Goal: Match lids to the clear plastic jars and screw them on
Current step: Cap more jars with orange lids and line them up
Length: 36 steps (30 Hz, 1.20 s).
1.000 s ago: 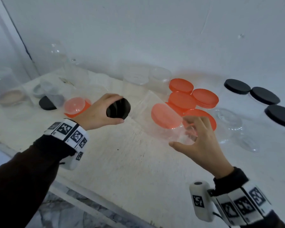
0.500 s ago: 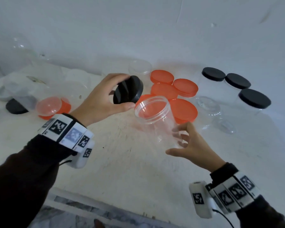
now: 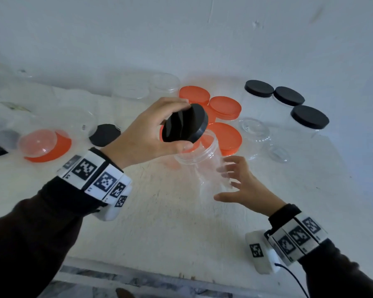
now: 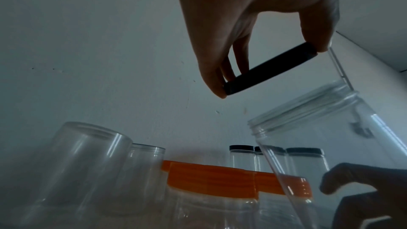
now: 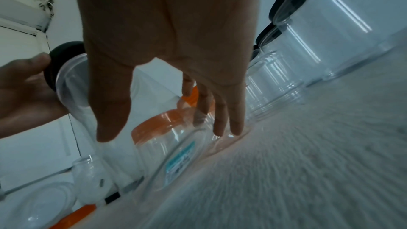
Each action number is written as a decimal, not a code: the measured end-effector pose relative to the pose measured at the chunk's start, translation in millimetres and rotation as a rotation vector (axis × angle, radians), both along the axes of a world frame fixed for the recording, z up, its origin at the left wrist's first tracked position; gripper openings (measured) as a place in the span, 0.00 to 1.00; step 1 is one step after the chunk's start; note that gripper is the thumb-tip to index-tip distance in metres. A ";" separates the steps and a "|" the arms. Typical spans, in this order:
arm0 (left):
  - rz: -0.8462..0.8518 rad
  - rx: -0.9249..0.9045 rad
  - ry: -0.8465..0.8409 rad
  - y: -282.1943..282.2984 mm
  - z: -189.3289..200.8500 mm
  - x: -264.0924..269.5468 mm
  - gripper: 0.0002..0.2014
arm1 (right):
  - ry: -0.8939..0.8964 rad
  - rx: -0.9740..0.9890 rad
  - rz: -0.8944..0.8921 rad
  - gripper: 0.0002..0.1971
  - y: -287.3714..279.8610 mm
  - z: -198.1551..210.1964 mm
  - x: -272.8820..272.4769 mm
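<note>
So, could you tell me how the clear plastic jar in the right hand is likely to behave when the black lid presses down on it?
The clear plastic jar looks empty and thin-walled, so probably light and slightly squeezable. It stands tilted, held low by the right hand, so it may tip under the black round lid. Smooth walls could slip.

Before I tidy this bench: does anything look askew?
Yes. At far left a clear plastic jar lies tipped on its side against a loose orange lid, while the other jars stand upright.
</note>
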<state>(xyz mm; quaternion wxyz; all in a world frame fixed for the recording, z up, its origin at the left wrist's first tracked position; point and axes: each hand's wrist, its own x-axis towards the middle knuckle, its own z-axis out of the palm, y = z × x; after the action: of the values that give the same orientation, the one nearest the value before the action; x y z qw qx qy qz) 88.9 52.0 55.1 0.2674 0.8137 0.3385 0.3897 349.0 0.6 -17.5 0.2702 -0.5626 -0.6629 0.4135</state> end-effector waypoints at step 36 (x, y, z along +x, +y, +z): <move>-0.176 0.074 0.307 0.4 -2.1 69.6 0.35 | 0.064 -0.018 -0.022 0.42 -1.0 0.9 -1.1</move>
<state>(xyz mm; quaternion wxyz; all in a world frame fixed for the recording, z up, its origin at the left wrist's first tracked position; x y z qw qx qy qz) 158.5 52.4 53.0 0.2154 0.8994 0.2883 0.2483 347.9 -0.4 -16.5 0.2906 -0.5587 -0.6439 0.4345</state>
